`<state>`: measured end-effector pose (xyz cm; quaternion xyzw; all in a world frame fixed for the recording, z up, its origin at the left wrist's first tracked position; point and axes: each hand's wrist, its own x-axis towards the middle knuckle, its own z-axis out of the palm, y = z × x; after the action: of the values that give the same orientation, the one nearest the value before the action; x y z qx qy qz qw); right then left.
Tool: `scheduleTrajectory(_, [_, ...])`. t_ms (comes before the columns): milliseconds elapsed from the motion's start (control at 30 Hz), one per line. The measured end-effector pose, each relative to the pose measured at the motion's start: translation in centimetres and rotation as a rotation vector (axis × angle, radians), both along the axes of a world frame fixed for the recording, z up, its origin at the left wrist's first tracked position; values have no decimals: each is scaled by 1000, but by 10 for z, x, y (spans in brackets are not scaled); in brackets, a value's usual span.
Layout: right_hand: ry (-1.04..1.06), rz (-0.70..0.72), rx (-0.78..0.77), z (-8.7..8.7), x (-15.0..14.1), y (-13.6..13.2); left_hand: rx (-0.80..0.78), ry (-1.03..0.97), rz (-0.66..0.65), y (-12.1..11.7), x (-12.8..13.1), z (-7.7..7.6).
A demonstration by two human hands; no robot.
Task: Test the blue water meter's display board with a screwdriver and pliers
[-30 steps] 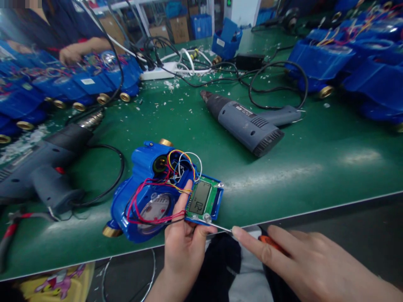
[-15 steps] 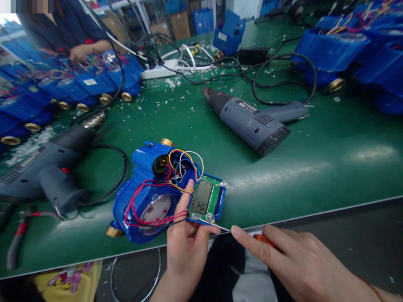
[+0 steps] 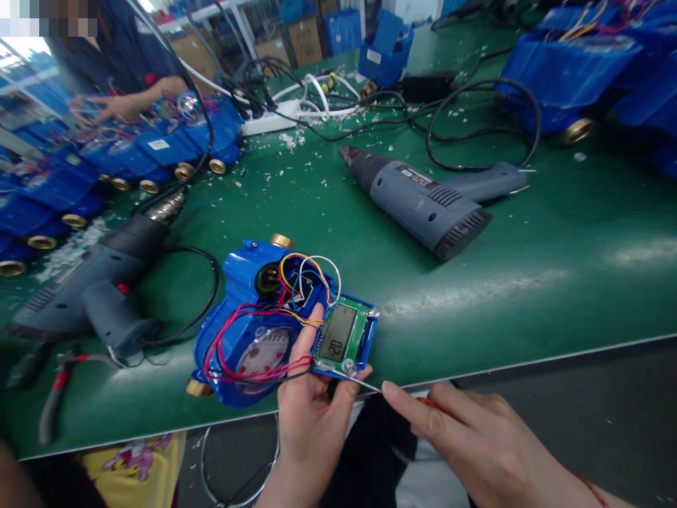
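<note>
A blue water meter [image 3: 248,331] with brass ends lies open near the front edge of the green bench [image 3: 529,282], coloured wires looping out of it. My left hand [image 3: 309,416] grips its green circuit board with an LCD screen [image 3: 341,337], thumb at the lower corner and forefinger along the left side. My right hand [image 3: 481,441] is closed on an orange-handled screwdriver [image 3: 370,386], forefinger stretched along the shaft. The thin tip meets a screw at the board's lower corner.
A grey heat gun [image 3: 428,204] lies behind the meter, another heat gun [image 3: 100,282] at the left, and red-handled pliers [image 3: 56,395] near the left edge. Rows of blue meters [image 3: 121,162] line both sides. Another person's hand [image 3: 113,107] works far left. Cables [image 3: 317,106] cross the back.
The view has shifted slightly; my right hand and the screwdriver have edged left toward the board's corner. The other person's hand has moved over the meters at the far left.
</note>
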<state>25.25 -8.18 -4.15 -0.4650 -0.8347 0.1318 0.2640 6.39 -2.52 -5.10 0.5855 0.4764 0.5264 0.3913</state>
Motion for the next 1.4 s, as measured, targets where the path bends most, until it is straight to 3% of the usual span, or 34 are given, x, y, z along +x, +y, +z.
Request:
scheduleTrajectory(400, [118,38,-30,-10,-1,1,15,-5,82,-2,8,1])
scheduleTrajectory(600, [166,15,-19,-12,-5,-1,-109,-43,170,-4,8,1])
scheduleTrajectory(967, [481,78,-285,-13,-7,-1,-161,18,203,-3,4,1])
scheduleTrajectory(1400, [540,52,-383,-13,-11,-6,-87,-29,209,0,9,5])
